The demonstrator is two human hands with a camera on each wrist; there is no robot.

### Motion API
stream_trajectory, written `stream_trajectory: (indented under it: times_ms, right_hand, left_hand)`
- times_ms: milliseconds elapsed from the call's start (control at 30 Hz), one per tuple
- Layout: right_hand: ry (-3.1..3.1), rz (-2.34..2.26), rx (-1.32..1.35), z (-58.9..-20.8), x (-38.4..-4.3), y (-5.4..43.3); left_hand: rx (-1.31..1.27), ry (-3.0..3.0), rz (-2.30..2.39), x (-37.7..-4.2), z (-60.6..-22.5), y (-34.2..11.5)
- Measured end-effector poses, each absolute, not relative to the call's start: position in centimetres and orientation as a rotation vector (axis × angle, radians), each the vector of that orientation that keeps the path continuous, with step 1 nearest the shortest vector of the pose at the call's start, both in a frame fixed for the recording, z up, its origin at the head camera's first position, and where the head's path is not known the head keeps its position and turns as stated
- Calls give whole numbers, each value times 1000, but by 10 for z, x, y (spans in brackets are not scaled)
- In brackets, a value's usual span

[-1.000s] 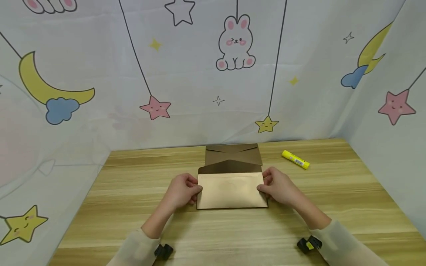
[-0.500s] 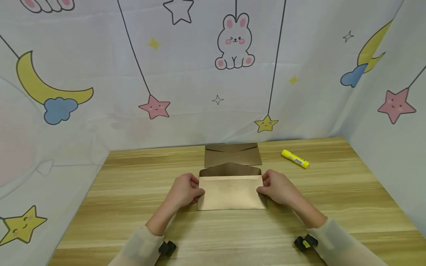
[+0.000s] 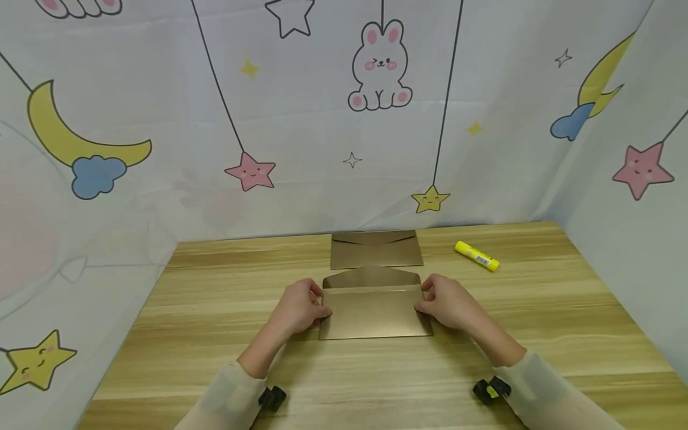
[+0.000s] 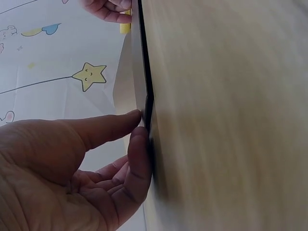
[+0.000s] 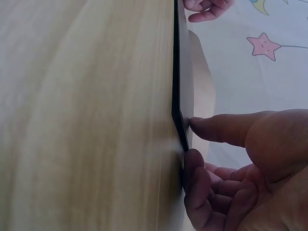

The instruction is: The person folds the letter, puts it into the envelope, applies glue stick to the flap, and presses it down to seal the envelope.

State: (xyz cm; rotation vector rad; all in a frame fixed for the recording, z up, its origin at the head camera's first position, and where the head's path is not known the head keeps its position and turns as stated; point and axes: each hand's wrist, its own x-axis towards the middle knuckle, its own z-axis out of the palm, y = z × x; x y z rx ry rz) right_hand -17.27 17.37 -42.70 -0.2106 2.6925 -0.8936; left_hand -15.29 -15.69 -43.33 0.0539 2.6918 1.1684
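Observation:
A gold-brown envelope [image 3: 375, 313] lies before me in the head view, its pointed flap [image 3: 372, 276] raised on the far side. My left hand [image 3: 299, 306] pinches its left edge, thumb on the upper face and fingers curled at the rim. At the opposite edge, my right hand [image 3: 449, 301] holds it the same way. Both wrist views show the envelope edge-on, close over the wood, with the left thumb [image 4: 126, 121] and the right thumb [image 5: 211, 127] pressing on its face. The underside of the envelope is hidden in the head view.
Behind the held envelope lies a second brown envelope [image 3: 376, 251] with its flap folded down. A yellow glue stick [image 3: 476, 256] rests at the back right of the wooden table [image 3: 226, 269]. A white cartoon-print curtain [image 3: 312, 131] stands along the table's back edge.
The held envelope has shifted slightly, its flap fold now nearer to me and its face looking darker. Both hands keep their grip, the left a little farther right than before.

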Motion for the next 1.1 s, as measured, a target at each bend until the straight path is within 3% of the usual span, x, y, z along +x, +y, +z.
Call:
stream_trajectory:
  times_ms: [433,1100]
  right_hand:
    - [2740,-934,-235,-413,-179,190]
    - [3088,-708,-288,-407,-212,232]
  left_hand:
    - [80,2903,1169,-157,-428,-162]
    - [572,3288,779,-177,-419,-152]
